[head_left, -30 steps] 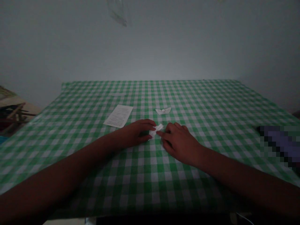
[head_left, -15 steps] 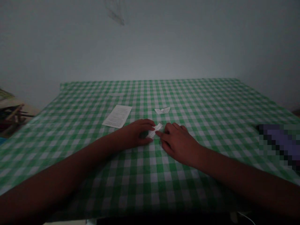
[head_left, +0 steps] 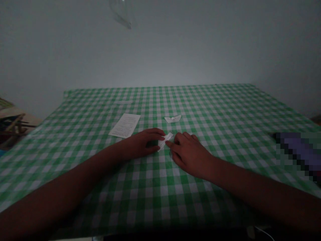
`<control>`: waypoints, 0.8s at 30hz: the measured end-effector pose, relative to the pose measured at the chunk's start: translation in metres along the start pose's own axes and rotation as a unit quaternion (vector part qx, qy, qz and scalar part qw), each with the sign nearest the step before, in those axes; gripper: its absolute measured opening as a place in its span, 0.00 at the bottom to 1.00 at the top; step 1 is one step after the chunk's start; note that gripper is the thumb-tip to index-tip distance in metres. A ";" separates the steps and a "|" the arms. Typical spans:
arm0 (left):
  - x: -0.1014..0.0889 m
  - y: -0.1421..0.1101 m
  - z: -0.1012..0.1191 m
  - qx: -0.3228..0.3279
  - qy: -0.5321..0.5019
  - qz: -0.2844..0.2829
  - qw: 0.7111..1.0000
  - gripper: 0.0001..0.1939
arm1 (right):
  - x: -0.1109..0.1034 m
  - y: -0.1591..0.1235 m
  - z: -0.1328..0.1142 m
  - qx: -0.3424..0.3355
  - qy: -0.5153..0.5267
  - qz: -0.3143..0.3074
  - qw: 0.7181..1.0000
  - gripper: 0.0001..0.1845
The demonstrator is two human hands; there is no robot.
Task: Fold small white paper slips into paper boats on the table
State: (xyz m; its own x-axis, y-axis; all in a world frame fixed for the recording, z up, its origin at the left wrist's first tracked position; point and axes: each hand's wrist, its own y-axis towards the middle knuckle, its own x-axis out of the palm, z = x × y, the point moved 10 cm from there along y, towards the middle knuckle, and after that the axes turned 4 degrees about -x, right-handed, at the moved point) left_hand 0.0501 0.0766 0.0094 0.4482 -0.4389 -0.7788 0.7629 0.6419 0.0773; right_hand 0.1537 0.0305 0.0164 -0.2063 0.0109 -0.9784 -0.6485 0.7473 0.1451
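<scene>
A small folded piece of white paper (head_left: 168, 137) lies slantwise on the tablecloth between my hands. My left hand (head_left: 141, 143) grips its left side, fingers along the upper edge and thumb at the lower end. From the right, my right hand (head_left: 189, 153) presses its index fingertip on the paper, the other fingers curled in. Part of the folded piece is hidden under my fingertips. Just beyond my hands sits a folded paper boat (head_left: 173, 119) with pointed ends.
A printed sheet of paper (head_left: 124, 125) lies flat at the left, beyond my left forearm. Green and white checked cloth (head_left: 155, 190) covers the table. A dark, pixelated object (head_left: 298, 150) is at the right edge. The wall (head_left: 160, 50) stands behind the table.
My left thumb has shifted slightly at the lower end of the folded paper. The view has moved a little; otherwise the hands and papers stay much the same.
</scene>
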 end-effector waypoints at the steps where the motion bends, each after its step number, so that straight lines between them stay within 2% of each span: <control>1: 0.001 0.000 -0.002 -0.004 -0.001 0.000 1.000 0.23 | 0.000 0.000 -0.002 -0.005 0.004 0.002 1.000 0.24; 4: 0.002 0.000 -0.003 -0.009 -0.002 -0.002 1.000 0.24 | 0.002 0.001 -0.009 -0.018 0.015 0.000 1.000 0.25; 9: 0.002 0.000 -0.003 -0.021 -0.004 -0.009 1.000 0.24 | 0.001 0.001 -0.008 -0.001 0.003 0.005 1.000 0.21; 12: 0.003 0.000 -0.004 -0.022 -0.008 -0.018 1.000 0.24 | -0.005 0.001 0.001 0.027 -0.027 0.010 0.999 0.20; 17: 0.005 0.000 -0.008 -0.063 0.008 -0.041 0.997 0.24 | -0.013 0.004 0.027 0.089 -0.089 0.010 0.992 0.20; 24: 0.005 -0.001 -0.003 -0.043 0.025 -0.035 0.998 0.24 | -0.012 0.006 0.039 0.095 -0.098 0.000 0.991 0.20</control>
State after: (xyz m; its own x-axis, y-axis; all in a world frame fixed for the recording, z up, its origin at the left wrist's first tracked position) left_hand 0.0496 0.0758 0.0037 0.3694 -0.4545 -0.8106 0.7484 0.6626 -0.0304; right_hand 0.1811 0.0609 0.0231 -0.0479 0.1265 -0.9908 -0.4944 0.8589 0.1335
